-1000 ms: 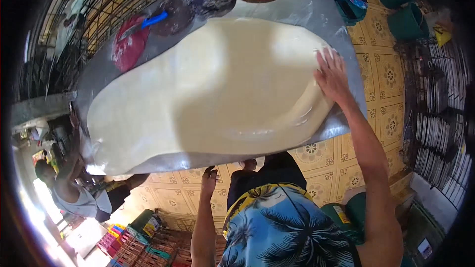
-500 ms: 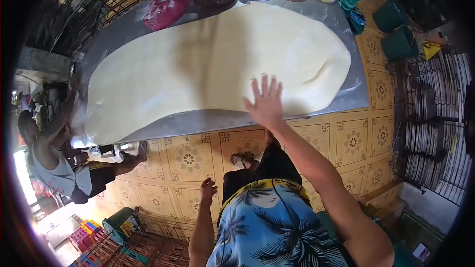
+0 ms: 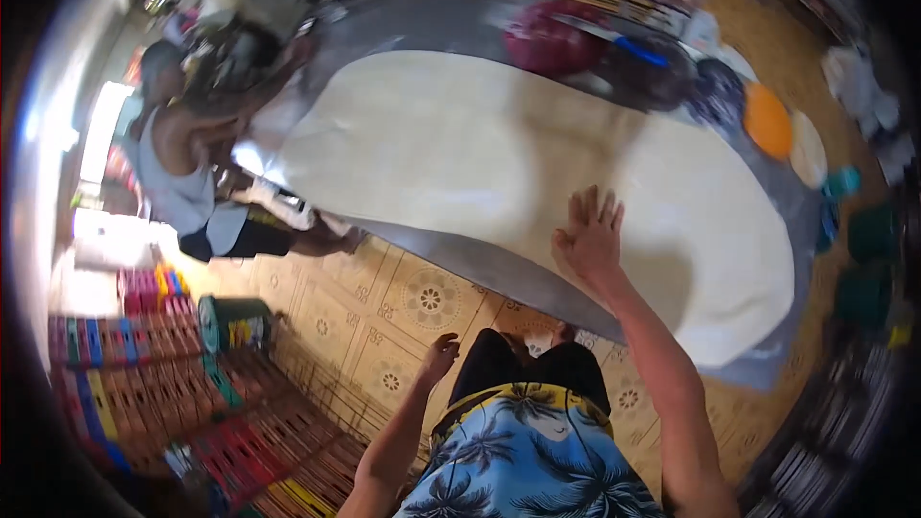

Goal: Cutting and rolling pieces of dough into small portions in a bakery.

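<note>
Head view. Grey table (image 3: 494, 264) runs slantwise, upper left to lower right. Pale dough sheet (image 3: 422, 149) lies on it, covering most of the top. Long axis follows the table's length: one rounded end toward the table's left end, the other toward its right end, with a small crease there.

Right hand (image 3: 590, 240): over the table's near side, palm down above the sheet, fingers apart, clamped on nothing. Cannot tell whether the palm touches the dough.
Left hand (image 3: 439, 360): off the table's near edge, fingers loosely bent and apart, nothing seen in it.

Along the table's far side, left to right: red lump (image 3: 547, 46), dark lump (image 3: 645, 84), purple-black lump (image 3: 718, 91), orange lump (image 3: 769, 122), pale round (image 3: 808, 149). Blue-handled knife (image 3: 640, 52) across the first two.

Another person (image 3: 177, 168) at the table's left end, arm reaching to it.
</note>
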Available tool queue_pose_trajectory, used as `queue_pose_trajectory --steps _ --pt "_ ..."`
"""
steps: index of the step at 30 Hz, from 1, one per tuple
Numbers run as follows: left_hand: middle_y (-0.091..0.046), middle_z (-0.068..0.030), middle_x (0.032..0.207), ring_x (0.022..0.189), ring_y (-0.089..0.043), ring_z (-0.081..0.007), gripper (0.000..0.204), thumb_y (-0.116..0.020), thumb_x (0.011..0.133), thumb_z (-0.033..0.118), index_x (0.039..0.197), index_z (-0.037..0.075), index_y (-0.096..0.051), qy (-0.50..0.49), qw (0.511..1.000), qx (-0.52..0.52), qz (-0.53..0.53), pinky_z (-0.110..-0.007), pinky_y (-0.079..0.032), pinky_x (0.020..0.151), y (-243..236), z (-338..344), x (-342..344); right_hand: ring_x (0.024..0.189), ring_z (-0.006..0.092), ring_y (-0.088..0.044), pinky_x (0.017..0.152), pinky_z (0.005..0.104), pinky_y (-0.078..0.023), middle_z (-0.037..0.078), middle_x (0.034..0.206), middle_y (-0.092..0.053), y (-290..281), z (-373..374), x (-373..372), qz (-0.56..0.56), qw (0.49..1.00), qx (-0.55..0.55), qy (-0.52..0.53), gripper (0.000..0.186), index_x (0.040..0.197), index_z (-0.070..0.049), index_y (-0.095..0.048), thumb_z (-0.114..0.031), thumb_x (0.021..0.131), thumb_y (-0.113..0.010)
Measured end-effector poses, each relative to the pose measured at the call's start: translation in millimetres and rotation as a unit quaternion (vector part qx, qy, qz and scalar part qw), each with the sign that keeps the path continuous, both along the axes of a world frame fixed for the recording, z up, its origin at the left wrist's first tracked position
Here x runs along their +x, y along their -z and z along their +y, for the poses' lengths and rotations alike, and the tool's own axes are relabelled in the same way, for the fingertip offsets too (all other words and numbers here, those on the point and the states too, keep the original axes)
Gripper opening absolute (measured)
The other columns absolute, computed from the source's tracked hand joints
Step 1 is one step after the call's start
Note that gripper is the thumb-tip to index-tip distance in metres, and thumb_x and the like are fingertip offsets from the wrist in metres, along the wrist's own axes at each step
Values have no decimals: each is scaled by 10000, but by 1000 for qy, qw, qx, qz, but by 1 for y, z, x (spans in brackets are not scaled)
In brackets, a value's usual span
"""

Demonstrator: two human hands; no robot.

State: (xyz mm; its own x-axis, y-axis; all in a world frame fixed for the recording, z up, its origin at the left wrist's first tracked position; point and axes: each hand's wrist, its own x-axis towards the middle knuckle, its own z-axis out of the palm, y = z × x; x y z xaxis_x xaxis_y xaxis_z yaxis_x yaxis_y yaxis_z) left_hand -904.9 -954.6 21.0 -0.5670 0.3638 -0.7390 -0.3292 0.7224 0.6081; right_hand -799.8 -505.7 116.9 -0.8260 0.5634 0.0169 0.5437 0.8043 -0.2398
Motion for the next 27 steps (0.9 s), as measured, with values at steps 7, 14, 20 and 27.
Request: queue_pose_trajectory --steps 7,14,20,27 --pt "-720 -134 1128 955 -699 -209 413 -573 1052 238 1385 -6 -578 -14 988 131 -87 -337 -569 845 -93 43 -95 1462 630 -193 1171 740 -161 300 1634 -250 2 -30 -135 38 991 25 -123 806 1565 -38 -366 -573 977 -493" --pt "-707 -149 1179 1029 -674 -199 446 -627 1027 194 1413 -13 -540 -118 939 83 311 -345 -563 842 -89 37 -381 1470 595 -222 1209 684 -168 240 1636 -296 6 -60 -340 56 966 -10 -253 750 1570 -106 -398 -520 964 -549" --pt "-602 -227 1322 1173 -582 -399 626 -767 888 212 1411 -25 -517 -12 754 -62 654 -464 -484 1008 -78 35 -604 1521 470 -240 1223 663 -171 151 1669 -296 21 -70 -565 65 950 16 -304 731 1584 -174 -400 -472 948 -602" --pt "-621 -222 1292 1204 -605 -336 1116 -895 745 102 1624 46 -210 -81 919 -7 386 -431 -525 987 -72 30 -677 1508 419 -291 1165 720 -233 91 1661 -336 -13 -49 -742 -35 957 41 -284 844 1600 -237 -371 -545 882 -691"
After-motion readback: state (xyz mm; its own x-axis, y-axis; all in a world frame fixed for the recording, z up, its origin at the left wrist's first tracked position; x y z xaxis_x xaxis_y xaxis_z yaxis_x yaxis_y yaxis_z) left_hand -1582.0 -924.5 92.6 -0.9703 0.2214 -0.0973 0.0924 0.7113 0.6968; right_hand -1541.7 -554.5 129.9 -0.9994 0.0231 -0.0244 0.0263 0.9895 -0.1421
